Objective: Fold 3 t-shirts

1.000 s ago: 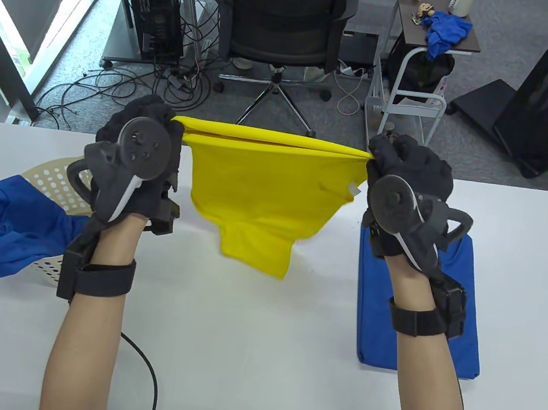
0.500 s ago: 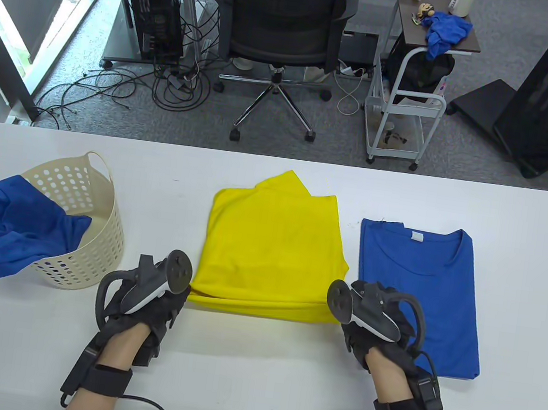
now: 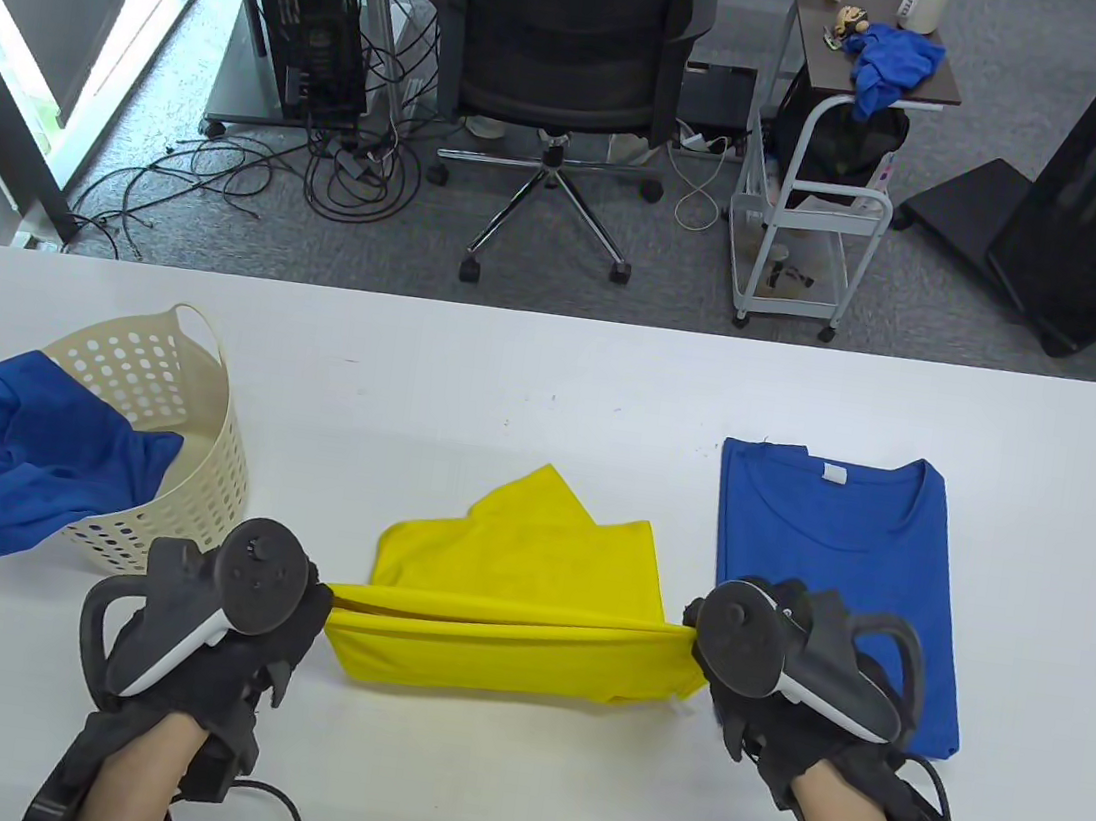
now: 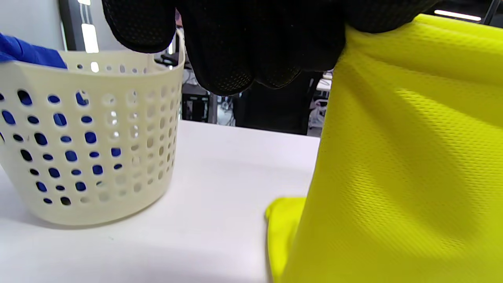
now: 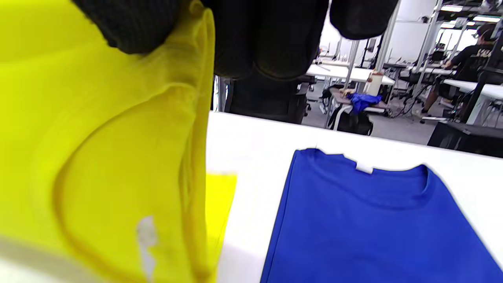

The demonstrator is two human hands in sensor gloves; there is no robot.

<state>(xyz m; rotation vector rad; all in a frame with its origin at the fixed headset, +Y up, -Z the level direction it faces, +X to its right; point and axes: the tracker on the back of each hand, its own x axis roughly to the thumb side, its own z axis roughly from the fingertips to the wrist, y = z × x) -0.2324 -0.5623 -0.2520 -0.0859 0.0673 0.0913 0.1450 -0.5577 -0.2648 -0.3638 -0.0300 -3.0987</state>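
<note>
- Folding the yellow t-shirt [image 3: 521, 619] is the step in hand: both hands hold its near edge raised and stretched taut above the desk [image 3: 496, 807], while its far part lies bunched on the surface.
- Left hand [image 3: 211, 633]: grip pinching the left end of the raised edge; the left wrist view shows the gloved fingers [image 4: 251, 51] curled over the cloth.
- Right hand [image 3: 790, 679]: grip pinching the right end; the neckline and label hang below it in the right wrist view.
- Task status, as judged: the folded blue t-shirt [image 3: 838, 580] lies flat just right of the yellow one, apparently done; a second blue t-shirt [image 3: 28, 453] hangs crumpled over the basket [image 3: 200, 445], not yet folded.
- Next move, as judged: carry the raised edge forward over the far part, keep both ends level, lay it down square.
- Change from half a second ago: the yellow shirt lay flat as a long rectangle with both hands at its near corners; that near edge is now lifted and the far part has slid nearer.
</note>
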